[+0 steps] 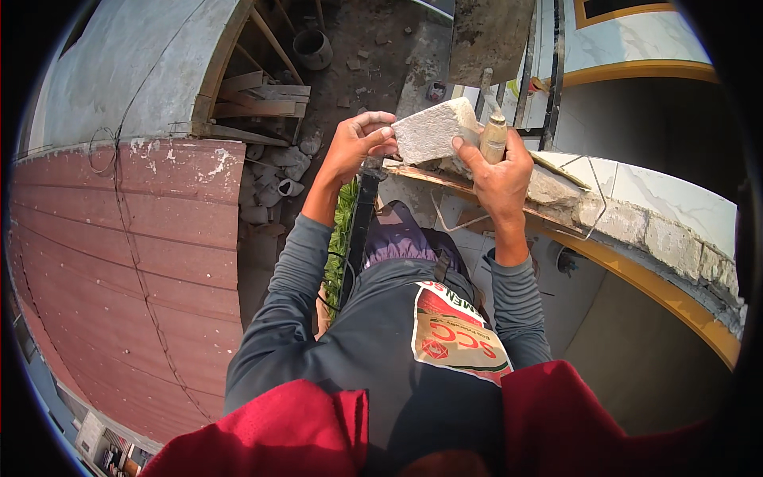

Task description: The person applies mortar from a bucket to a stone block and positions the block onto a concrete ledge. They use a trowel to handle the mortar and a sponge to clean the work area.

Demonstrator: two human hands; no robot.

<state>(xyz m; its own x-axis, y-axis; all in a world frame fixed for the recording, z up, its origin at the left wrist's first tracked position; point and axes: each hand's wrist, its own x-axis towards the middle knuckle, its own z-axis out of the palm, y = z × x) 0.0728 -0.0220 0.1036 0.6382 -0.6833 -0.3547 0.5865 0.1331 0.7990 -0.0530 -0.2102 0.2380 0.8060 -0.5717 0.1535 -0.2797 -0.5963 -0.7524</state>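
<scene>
Still unlaid: pale block piece [431,131] up in the air, pinched by left hand [354,143] at one end, right hand [497,163] closed on the other plus trowel handle [493,137]. Below, wall top [636,215] by its near edge, bare of fresh mortar.
</scene>
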